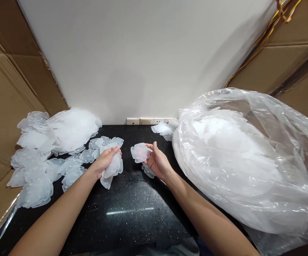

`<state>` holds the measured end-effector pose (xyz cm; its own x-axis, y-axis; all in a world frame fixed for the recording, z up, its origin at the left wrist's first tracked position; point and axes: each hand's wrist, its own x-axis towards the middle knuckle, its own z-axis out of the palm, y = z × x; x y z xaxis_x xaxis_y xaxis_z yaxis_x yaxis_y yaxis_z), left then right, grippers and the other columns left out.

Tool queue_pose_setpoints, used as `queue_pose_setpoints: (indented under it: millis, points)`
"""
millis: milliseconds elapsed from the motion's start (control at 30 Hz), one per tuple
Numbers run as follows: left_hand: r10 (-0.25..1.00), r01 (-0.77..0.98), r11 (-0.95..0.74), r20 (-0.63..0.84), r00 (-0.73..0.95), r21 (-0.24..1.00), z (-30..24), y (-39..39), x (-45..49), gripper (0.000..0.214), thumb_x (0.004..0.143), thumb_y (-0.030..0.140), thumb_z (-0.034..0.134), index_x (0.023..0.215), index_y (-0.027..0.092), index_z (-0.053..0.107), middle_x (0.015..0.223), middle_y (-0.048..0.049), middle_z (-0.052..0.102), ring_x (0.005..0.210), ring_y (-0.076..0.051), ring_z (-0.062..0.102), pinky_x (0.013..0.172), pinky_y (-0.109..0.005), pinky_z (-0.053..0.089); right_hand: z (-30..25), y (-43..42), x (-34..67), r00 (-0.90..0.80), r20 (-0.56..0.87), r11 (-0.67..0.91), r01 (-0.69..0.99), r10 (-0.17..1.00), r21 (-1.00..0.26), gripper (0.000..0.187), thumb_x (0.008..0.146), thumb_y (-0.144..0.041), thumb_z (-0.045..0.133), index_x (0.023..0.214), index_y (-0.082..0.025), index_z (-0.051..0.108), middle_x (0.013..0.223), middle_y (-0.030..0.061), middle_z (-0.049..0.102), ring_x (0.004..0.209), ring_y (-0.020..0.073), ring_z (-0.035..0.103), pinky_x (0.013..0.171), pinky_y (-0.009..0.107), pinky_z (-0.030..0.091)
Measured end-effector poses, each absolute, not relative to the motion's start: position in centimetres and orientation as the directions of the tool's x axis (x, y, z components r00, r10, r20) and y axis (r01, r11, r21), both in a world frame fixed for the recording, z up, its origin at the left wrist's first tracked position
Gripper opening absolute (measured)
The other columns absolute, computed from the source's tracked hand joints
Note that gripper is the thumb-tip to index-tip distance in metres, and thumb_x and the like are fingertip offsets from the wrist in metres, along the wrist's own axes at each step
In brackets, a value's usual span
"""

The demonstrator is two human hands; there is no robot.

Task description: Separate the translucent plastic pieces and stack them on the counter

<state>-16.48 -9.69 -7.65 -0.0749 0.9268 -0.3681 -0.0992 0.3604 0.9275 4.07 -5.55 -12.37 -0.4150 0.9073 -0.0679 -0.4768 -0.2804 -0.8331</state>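
Note:
My left hand (106,161) is closed around a small bunch of translucent plastic sheets (114,166), thin pieces with rounded corners and small holes. Between thumb and fingers, my right hand (157,159) holds up a single plastic sheet (139,152) of the same kind, apart from the left bunch. Just under the right hand, another plastic piece (148,171) lies on the black speckled countertop (127,220). Beyond and left of my left hand, loose sheets (87,155) are strewn over the counter.
A tall heap of sheets (71,129) fills the left back. On the right stands a big clear plastic bag (239,156) full of them, with a few sheets (164,129) beside it. Wall sockets (145,121), cardboard (7,81) and yellow-red wires (265,35) border the counter.

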Motion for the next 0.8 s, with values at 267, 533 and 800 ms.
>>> queue_pose_setpoints:
  millis: [267, 533, 800]
  points:
    - [0.921, -0.095, 0.373, -0.381, -0.08, 0.923, -7.4, -9.9, -16.3, 0.048, 0.066, 0.062, 0.073, 0.073, 0.018, 0.055, 0.057, 0.0046, 0.055, 0.047, -0.009, 0.045, 0.047, -0.021, 0.036, -12.4, -5.5, 4.2, -0.425, -0.074, -0.29, -0.471, 0.902, -0.833, 0.061, 0.074, -0.081, 0.056, 0.098, -0.025, 0.057, 0.082, 0.0042, 0.07, 0.07, 0.0203, 0.067, 0.051, 0.028, 0.046]
    - [0.931, -0.088, 0.346, -0.354, -0.087, 0.934, -7.8, -9.8, -16.3, 0.048, 0.067, 0.061, 0.074, 0.074, 0.017, 0.057, 0.059, 0.0035, 0.057, 0.05, -0.01, 0.049, 0.049, -0.022, 0.04, -12.0, -5.9, 4.1, -0.381, -0.044, -0.215, -0.42, 0.924, -0.882, 0.05, 0.077, -0.068, 0.064, 0.1, -0.025, 0.057, 0.087, 0.0036, 0.068, 0.073, 0.0197, 0.064, 0.062, 0.031, 0.05]
    - [0.931, -0.09, 0.343, -0.351, -0.098, 0.935, -7.9, -9.9, -15.9, 0.046, 0.069, 0.06, 0.072, 0.073, 0.017, 0.057, 0.058, 0.0039, 0.054, 0.049, -0.011, 0.049, 0.048, -0.022, 0.039, -12.1, -5.1, 6.4, -0.215, 0.331, 0.389, 0.631, 0.919, -0.671, 0.022, 0.079, -0.018, 0.057, 0.1, -0.021, 0.063, 0.097, 0.0102, 0.066, 0.096, 0.0311, 0.058, 0.093, 0.053, 0.039]
